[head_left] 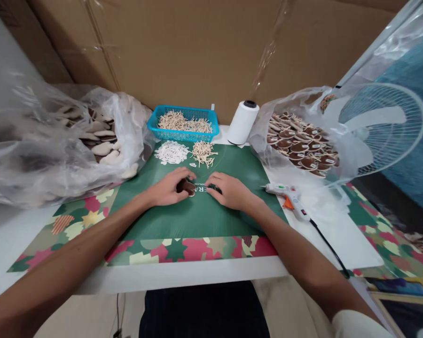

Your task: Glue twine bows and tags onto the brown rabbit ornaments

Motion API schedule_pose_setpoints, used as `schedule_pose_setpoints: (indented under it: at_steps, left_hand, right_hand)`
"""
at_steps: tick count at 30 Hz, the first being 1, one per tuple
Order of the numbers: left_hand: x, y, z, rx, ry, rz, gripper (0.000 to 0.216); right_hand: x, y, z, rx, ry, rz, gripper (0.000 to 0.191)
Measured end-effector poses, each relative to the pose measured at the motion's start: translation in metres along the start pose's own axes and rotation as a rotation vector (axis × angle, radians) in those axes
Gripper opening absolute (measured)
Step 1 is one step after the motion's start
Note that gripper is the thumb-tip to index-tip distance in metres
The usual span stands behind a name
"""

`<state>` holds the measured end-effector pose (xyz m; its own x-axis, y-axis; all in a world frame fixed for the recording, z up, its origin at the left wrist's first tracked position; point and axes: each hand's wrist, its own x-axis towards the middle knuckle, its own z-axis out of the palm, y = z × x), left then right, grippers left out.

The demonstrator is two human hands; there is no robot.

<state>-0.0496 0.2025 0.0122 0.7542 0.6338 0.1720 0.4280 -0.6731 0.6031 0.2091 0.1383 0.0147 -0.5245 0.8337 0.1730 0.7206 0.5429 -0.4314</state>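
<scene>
My left hand rests over the green mat, fingers curved and the thumb apart from them. Between that thumb and the fingers is a dark brown patch; whether it is shaded fingers or a small piece, I cannot tell. Opposite it, across a narrow gap with white lettering, my right hand is also curved, thumb and forefinger apart, with nothing visible between them. Just beyond the hands lie a pile of small white tags and a pile of short cream cord pieces.
A blue basket of cord pieces stands behind, beside a white thread cone. Plastic bags of pale pieces and brown tagged pieces flank the mat. On the right are a glue gun with a cable and a fan.
</scene>
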Motion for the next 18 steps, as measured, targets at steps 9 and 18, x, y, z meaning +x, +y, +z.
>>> schedule_pose_setpoints:
  at_steps: [9, 18]
  left_hand:
    - [0.004, -0.005, 0.007, 0.087, 0.071, 0.037, 0.035]
    - [0.002, 0.000, 0.004, 0.081, 0.017, 0.035, 0.040]
  right_hand:
    - [-0.001, 0.004, 0.011, 0.035, 0.181, 0.103, 0.047]
    - [-0.011, 0.001, -0.002, -0.004, 0.154, 0.172, 0.049]
